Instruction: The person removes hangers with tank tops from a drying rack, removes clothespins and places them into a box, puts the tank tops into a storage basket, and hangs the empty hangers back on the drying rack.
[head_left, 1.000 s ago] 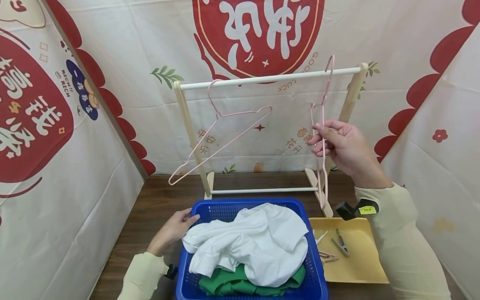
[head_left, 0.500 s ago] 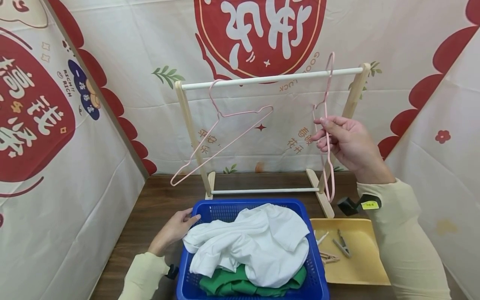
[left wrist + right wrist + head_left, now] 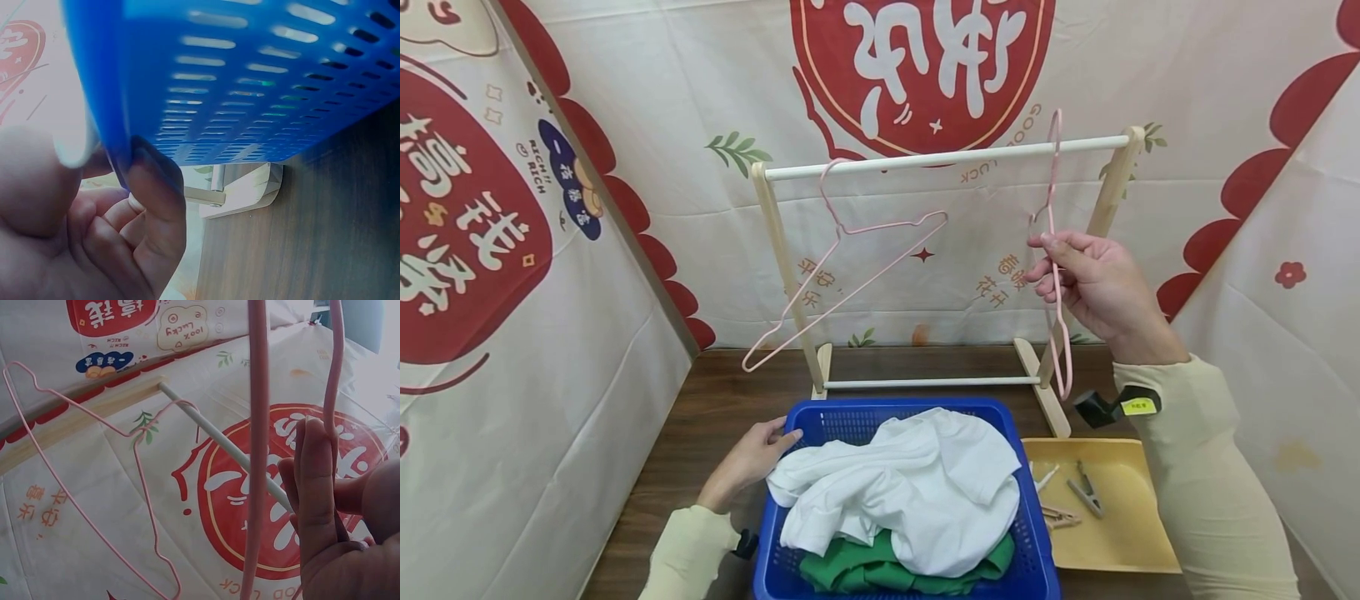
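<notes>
My right hand (image 3: pixel 1097 283) pinches a pink hanger (image 3: pixel 1062 333) between thumb and fingers at the right of the head view. The hanger is turned nearly edge-on, and its hook crosses the white rail (image 3: pixel 955 157) near the right end. In the right wrist view, thumb and fingers close on the pink wire. My left hand (image 3: pixel 752 458) grips the far left corner of a blue basket (image 3: pixel 880 405), thumb over the rim and fingers curled outside it, as the left wrist view confirms. A white garment (image 3: pixel 917 475) lies bunched in the basket over green cloth (image 3: pixel 880 567).
Another pink hanger (image 3: pixel 891 224) hangs at the left of the wooden-ended rack. A yellow tray (image 3: pixel 1116 542) with several clothespins (image 3: pixel 1085 498) sits right of the basket, partly beneath my right forearm. Printed cloth walls stand on the left, back and right.
My right hand has shifted slightly right and up with the hanger, whose lower end swings right. The hook stays at the rail. My left hand and the basket hold still.
</notes>
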